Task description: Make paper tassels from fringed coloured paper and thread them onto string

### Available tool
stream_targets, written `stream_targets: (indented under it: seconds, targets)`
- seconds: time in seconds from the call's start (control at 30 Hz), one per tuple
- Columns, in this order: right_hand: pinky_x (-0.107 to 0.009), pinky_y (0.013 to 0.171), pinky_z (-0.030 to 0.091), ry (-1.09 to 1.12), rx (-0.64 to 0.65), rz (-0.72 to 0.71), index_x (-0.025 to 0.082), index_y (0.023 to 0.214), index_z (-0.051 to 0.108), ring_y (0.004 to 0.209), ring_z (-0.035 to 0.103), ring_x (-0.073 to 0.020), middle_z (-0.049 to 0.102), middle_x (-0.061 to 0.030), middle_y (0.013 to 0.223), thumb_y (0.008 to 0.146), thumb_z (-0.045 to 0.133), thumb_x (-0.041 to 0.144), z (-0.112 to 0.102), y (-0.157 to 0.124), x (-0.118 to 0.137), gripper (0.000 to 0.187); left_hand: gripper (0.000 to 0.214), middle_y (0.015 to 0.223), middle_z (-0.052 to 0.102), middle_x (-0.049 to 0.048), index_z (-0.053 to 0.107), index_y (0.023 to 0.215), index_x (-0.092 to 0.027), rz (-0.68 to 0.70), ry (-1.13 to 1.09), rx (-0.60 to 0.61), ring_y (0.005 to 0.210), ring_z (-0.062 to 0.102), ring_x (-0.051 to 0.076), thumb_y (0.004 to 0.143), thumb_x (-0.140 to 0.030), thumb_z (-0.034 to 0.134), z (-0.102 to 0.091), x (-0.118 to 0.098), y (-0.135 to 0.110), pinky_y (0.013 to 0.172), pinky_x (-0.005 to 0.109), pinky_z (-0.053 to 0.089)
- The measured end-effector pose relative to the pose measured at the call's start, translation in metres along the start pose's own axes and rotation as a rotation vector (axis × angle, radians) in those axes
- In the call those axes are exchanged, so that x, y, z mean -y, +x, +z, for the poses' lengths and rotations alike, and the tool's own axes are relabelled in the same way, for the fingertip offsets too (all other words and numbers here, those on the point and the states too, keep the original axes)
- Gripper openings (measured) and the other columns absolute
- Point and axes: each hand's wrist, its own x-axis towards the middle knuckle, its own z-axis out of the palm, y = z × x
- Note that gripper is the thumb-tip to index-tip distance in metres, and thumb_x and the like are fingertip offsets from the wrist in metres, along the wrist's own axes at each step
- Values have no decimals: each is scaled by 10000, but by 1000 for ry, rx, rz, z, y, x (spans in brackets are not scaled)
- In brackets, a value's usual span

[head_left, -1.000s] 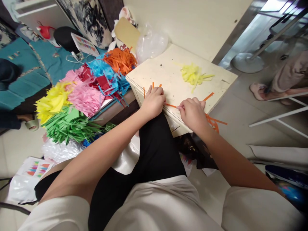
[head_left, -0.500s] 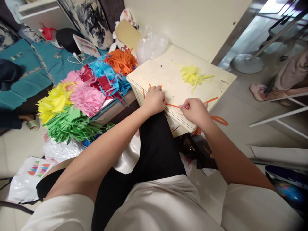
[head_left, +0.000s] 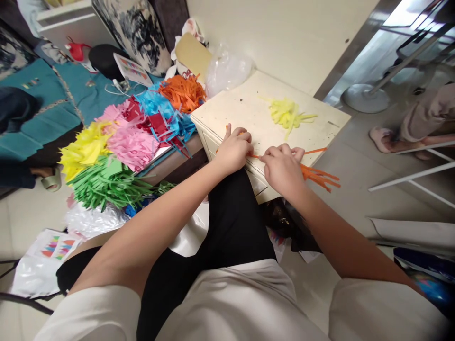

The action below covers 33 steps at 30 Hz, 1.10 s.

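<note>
My left hand (head_left: 233,149) and my right hand (head_left: 283,166) rest close together at the near edge of a cream cabinet top (head_left: 249,113). Both are closed on a bundle of thin orange paper strips (head_left: 316,174). The strips fan out to the right of my right hand, past the cabinet's edge. A short stretch of orange strip shows between the two hands. A yellow paper tassel (head_left: 287,113) lies farther back on the cabinet top, apart from both hands.
Left of the cabinet lie heaps of cut paper: orange (head_left: 183,91), blue (head_left: 159,110), pink (head_left: 130,144), yellow (head_left: 83,149), green (head_left: 106,185). A clear plastic bag (head_left: 227,68) sits against the wall. Another person's foot (head_left: 386,137) and white metal legs (head_left: 412,175) are at right.
My right hand has moved left and closer to my left hand. The loose orange strips beside it have been gathered into a tighter bundle pointing right.
</note>
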Motion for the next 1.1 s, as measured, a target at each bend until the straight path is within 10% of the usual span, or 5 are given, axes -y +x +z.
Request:
stream_targets:
  seconds: [0.47, 0.6, 0.83, 0.93, 1.1]
  targets:
    - [-515, 949, 334, 82, -63, 89, 201, 938, 702, 1125, 608, -380, 763, -177, 1065, 1083, 497, 205, 8, -24, 18, 251, 345, 1041, 804, 111, 847, 1048, -153, 336, 207, 84, 1213, 732, 267, 1094, -97, 510, -10, -21, -22, 1507, 545, 280]
    - [-486, 963, 430, 514, 170, 44, 227, 950, 740, 1035, 689, -325, 795, -107, 1001, 1024, 600, 267, -16, -16, 8, 163, 200, 995, 826, 115, 848, 957, -151, 238, -212, 215, 1023, 768, 242, 977, -79, 663, -34, -9, -41, 1119, 426, 637]
    - [-388, 790, 591, 1277, 723, -107, 243, 900, 835, 822, 727, -232, 801, -54, 876, 862, 954, 484, -53, 23, 32, 271, 175, 867, 842, 60, 878, 972, -176, -16, -991, 584, 762, 770, 176, 893, -330, 905, -102, 21, -92, 747, 280, 618]
    - [-374, 750, 620, 1572, 647, -104, 244, 886, 811, 778, 721, -209, 776, -44, 841, 770, 1056, 492, -54, 40, 67, 367, 408, 818, 823, 77, 821, 913, -173, -155, -1138, 519, 728, 777, 194, 825, -524, 1010, -121, 27, -121, 724, 303, 627]
    - [-410, 816, 675, 1818, 607, -143, 244, 883, 741, 892, 783, -241, 748, -24, 853, 704, 1116, 508, -53, 72, 133, 492, 715, 758, 777, 59, 701, 869, -204, -357, -1266, 76, 757, 805, 238, 664, -811, 1017, -123, 46, -168, 818, 407, 681]
